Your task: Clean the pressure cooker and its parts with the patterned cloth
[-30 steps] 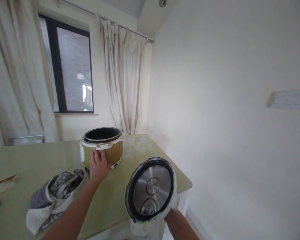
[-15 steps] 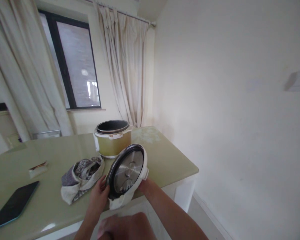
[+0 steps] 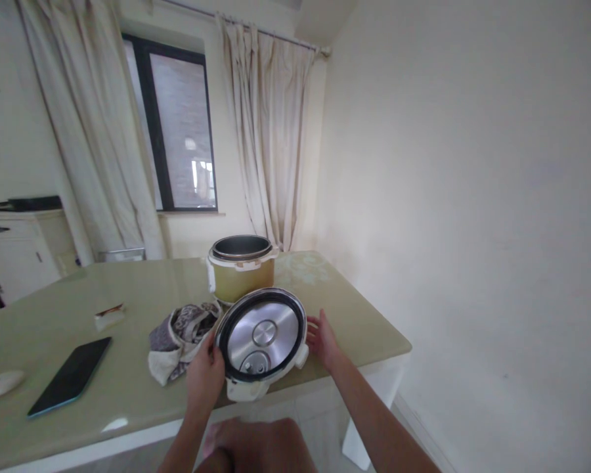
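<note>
A pressure cooker lid [image 3: 264, 333] is tilted up at the table's near edge, its shiny metal underside and dark seal facing me. My left hand [image 3: 207, 373] grips the lid's left rim, thumb in front and the other fingers partly hidden behind it. My right hand [image 3: 324, 341] is beside the right rim, fingers stretched and apart; the fingertips reach the rim, though I cannot tell how firmly they touch. Behind the lid stands the yellow-and-white cooker body [image 3: 241, 272], with a dark inner pot showing at its top. A crumpled patterned cloth [image 3: 182, 338] lies left of the lid.
On the left part of the green-topped table [image 3: 142, 286] lie a dark tablet [image 3: 71, 376], a white rounded object [image 3: 0, 383] and a small pale packet [image 3: 109, 316]. A bare wall [image 3: 463, 230] rises to the right. Curtains [image 3: 270, 131] hang beyond the table.
The lid's underside has turned to face me more squarely. My right hand has come from underneath the lid to its right rim, fingers spreading. My left hand keeps its grip. The view has swung left.
</note>
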`<state>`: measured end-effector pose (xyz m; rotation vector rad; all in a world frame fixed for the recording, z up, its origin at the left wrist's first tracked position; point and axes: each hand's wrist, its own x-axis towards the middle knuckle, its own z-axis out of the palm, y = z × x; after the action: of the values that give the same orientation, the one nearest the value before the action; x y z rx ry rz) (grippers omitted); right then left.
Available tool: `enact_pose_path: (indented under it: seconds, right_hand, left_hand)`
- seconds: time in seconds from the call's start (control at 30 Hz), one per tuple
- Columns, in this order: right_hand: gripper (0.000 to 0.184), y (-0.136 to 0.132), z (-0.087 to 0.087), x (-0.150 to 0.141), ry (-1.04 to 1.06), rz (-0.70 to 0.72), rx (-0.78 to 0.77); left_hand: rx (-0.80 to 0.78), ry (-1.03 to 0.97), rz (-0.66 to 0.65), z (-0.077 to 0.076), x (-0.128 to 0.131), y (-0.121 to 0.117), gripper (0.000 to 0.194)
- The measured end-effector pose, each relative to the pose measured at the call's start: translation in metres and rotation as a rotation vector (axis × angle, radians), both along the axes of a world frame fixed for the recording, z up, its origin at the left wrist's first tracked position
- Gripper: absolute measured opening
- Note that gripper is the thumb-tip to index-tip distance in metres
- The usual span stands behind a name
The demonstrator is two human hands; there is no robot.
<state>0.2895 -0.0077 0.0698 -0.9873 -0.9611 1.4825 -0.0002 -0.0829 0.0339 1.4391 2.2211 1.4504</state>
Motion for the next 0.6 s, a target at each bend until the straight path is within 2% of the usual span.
enact_pose_path:
  seconds: [0.07, 0.17, 0.23, 0.27, 0.33, 0.4, 0.47, 0.5, 0.53, 0.6]
  right_hand:
    - [0.073, 0.000, 0.003, 0.015, 0.011, -0.063, -0.065]
    - [0.065, -0.001, 0.000, 0.017, -0.136, -0.137, 0.080]
    - [0.063, -0.002, -0.007, 0.010, -0.215, -0.203, 0.201]
    - [0.061, -0.003, -0.011, 0.006, -0.229, -0.237, 0.244]
    - [0.055, -0.005, -0.020, -0.001, -0.230, -0.283, 0.294]
    - [0.054, -0.008, -0.026, -0.004, -0.225, -0.301, 0.310]
    - [0.059, -0.011, -0.029, -0.005, -0.222, -0.315, 0.304]
    - [0.062, -0.013, -0.030, -0.004, -0.218, -0.320, 0.297]
    - [0.066, -0.015, -0.030, -0.004, -0.212, -0.318, 0.294]
    - [0.070, -0.017, -0.030, -0.002, -0.190, -0.295, 0.296]
  left_hand:
    - [0.028, 0.049, 0.009, 0.013, 0.009, 0.000, 0.054]
    - [0.113, 0.126, -0.117, 0.028, 0.009, 0.000, 0.052]
    - [0.134, 0.181, -0.175, 0.035, -0.002, 0.001, 0.052]
    - [0.137, 0.215, -0.144, 0.038, -0.011, 0.000, 0.052]
    - [0.121, 0.277, 0.044, 0.041, -0.033, -0.001, 0.055]
    - [0.016, 0.269, 0.248, 0.040, -0.058, -0.001, 0.074]
    - [-0.151, 0.213, 0.272, 0.037, -0.082, 0.000, 0.091]
    - [-0.215, 0.184, 0.226, 0.035, -0.094, 0.003, 0.086]
    - [-0.236, 0.141, 0.174, 0.035, -0.105, 0.006, 0.074]
    - [-0.146, 0.035, 0.116, 0.039, -0.123, 0.015, 0.041]
